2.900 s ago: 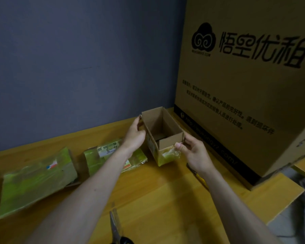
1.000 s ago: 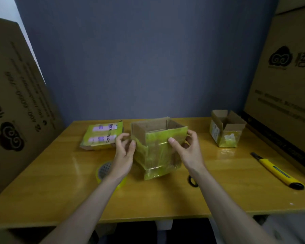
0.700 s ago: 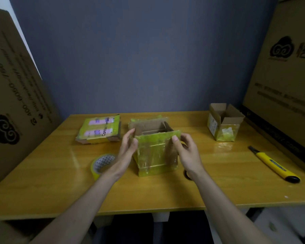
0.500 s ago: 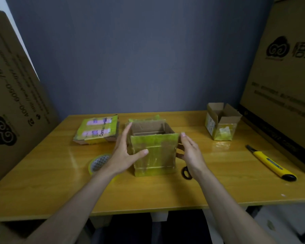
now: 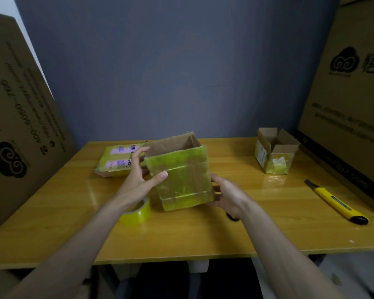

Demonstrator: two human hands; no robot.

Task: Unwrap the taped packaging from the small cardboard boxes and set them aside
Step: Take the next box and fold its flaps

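Both hands are holding the open-topped taped box [image 5: 181,178] tilted over the middle of the desk [image 5: 268,231]; the left hand [image 5: 138,180] is gripping its left side, thumb lying across the yellow-green front, fingers reaching behind; the right hand [image 5: 227,197] is curling round the lower right corner. A roll of yellow tape [image 5: 138,212] is sitting just below the left wrist; a flat wrapped package [image 5: 117,160] is lying behind the left hand; another small opened box [image 5: 274,149] is standing well apart at the back right; a yellow utility knife [image 5: 335,201] is lying near the right edge, beside a large carton [image 5: 350,100].
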